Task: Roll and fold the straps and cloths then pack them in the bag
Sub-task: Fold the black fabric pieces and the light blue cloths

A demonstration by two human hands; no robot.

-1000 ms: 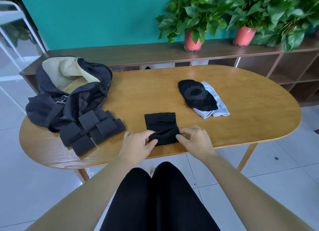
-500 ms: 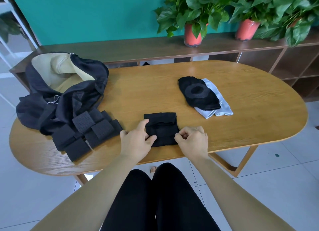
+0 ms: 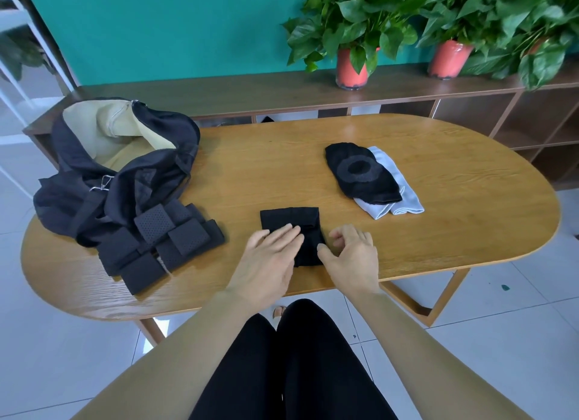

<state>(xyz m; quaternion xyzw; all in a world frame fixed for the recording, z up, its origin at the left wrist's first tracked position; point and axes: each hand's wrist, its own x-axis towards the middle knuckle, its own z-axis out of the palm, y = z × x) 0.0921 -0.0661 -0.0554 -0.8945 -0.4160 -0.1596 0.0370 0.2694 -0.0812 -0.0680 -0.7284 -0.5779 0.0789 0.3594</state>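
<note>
Fingers [image 3: 289, 231] flat on one folded black cloth [image 3: 289, 217]

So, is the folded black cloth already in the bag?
No, the black cloth lies flat on the table under the left hand, apart from the bag.

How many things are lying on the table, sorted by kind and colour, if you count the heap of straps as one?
Bag: 1
Pile of straps: 1
Black cloths: 2, the near folded one and the ringed one
Pale grey cloth: 1
Total: 5
</note>
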